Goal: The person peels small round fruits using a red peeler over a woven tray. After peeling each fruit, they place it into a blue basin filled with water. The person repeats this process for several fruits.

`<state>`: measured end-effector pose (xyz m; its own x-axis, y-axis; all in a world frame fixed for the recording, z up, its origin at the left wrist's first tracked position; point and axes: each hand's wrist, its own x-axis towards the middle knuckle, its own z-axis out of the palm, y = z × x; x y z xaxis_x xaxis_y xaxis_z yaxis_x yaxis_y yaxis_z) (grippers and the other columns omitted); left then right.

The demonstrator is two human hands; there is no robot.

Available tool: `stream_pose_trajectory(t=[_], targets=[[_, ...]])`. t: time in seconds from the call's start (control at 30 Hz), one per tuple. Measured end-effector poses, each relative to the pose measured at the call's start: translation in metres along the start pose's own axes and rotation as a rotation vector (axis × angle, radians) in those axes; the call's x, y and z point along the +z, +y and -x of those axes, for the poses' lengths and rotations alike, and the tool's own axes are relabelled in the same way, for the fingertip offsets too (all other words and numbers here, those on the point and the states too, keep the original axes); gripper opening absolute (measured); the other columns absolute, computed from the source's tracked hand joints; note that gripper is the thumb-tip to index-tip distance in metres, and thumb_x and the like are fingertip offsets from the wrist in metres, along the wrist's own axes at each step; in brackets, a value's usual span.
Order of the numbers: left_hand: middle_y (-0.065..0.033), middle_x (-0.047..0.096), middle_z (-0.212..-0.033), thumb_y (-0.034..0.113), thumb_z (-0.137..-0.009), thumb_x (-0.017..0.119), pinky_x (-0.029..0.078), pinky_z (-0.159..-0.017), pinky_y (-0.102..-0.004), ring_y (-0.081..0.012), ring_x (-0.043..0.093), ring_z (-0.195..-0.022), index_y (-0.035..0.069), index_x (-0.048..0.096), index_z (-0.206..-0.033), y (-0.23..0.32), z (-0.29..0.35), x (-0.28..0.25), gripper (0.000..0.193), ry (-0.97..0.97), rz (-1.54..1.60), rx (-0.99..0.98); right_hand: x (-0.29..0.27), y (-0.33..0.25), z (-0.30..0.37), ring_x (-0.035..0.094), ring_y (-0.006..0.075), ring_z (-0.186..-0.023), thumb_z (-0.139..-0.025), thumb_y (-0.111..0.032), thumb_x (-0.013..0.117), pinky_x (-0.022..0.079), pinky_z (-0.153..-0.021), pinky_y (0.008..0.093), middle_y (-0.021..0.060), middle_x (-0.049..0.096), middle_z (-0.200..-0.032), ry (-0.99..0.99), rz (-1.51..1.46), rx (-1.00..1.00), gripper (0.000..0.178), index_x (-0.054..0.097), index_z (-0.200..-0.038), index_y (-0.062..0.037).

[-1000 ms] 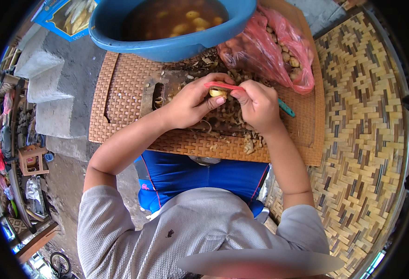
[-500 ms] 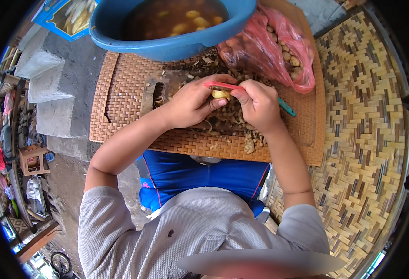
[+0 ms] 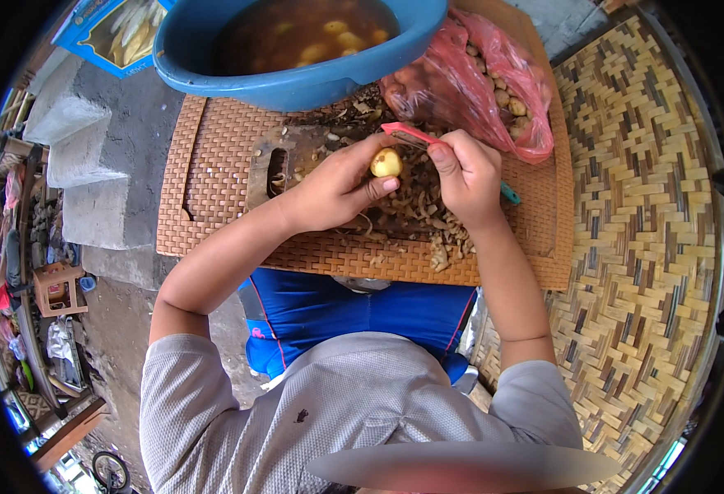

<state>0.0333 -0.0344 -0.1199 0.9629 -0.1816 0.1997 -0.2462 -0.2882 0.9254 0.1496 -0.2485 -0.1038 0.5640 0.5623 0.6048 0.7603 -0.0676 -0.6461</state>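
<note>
Left hand [image 3: 337, 185], head view: closed about a small yellow potato [image 3: 386, 164], which it grips between thumb and fingers, the rounded face turned up. Right hand [image 3: 470, 177]: closed on a red peeler [image 3: 412, 133], whose head points to the left and lies just beyond the potato; whether it touches the left fingers cannot be told. Both hands are above a worn board [image 3: 260, 177] with a slot near its left end. Peelings [image 3: 415, 210] cover much of the board and spill over its near edge onto the woven bench [image 3: 214, 160]. Near the right wrist, the end of a teal handle [image 3: 510, 194] shows; the rest is hidden. At the far side of the bench is a blue basin [image 3: 296, 87] containing brownish water with yellow potatoes [image 3: 314, 54]. To its right, a translucent red bag [image 3: 428, 86] lies open, with unpeeled potatoes [image 3: 516, 107] visible inside.
</note>
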Motion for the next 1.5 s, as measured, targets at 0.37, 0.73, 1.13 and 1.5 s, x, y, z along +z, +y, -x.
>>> stream_pose_trajectory(t=[0.37,0.73,1.13,1.5], targets=[[-0.0065,0.067,-0.123,0.028,-0.114,0.063,0.050,-0.090,-0.0276,-0.0112,0.058,-0.099,0.006,0.039,-0.158,-0.006,-0.004,-0.001,0.055,0.026,0.648,-0.123,0.006,-0.001,0.004,0.057,0.0232,-0.059,-0.110,-0.028,0.069,0.045,-0.057,0.0360,0.0123,0.059,-0.069,-0.052,-0.072,0.058,0.035,0.065,-0.089,-0.0002],[-0.0008,0.059,-0.108,0.039,-0.114,0.061,0.045,-0.081,-0.0264,-0.0087,0.050,-0.088,0.008,0.041,-0.152,-0.013,-0.002,0.007,0.053,-0.003,0.497,-0.086,0.014,-0.006,0.005,0.061,0.0318,-0.058,-0.110,-0.030,0.069,0.047,-0.055,0.0411,0.0137,0.061,-0.070,-0.104,-0.011,-0.003,0.038,0.062,-0.085,-0.0023],[0.0024,0.051,-0.100,0.036,-0.114,0.061,0.039,-0.076,-0.0263,-0.0078,0.044,-0.084,0.008,0.042,-0.151,-0.011,-0.001,0.006,0.050,-0.007,0.587,-0.090,0.012,-0.005,0.003,0.062,0.0345,-0.059,-0.107,-0.028,0.072,0.047,-0.054,0.0426,0.0137,0.060,-0.071,-0.077,0.040,-0.041,0.034,0.063,-0.086,-0.0033],[0.0029,0.051,-0.101,0.036,-0.114,0.061,0.039,-0.074,-0.0255,-0.0074,0.044,-0.084,0.010,0.041,-0.149,-0.010,-0.001,0.009,0.048,-0.018,0.586,-0.147,0.015,-0.009,0.005,0.062,0.0356,-0.059,-0.107,-0.027,0.073,0.048,-0.054,0.0431,0.0139,0.061,-0.071,-0.083,0.035,-0.062,0.033,0.063,-0.085,-0.0041]])
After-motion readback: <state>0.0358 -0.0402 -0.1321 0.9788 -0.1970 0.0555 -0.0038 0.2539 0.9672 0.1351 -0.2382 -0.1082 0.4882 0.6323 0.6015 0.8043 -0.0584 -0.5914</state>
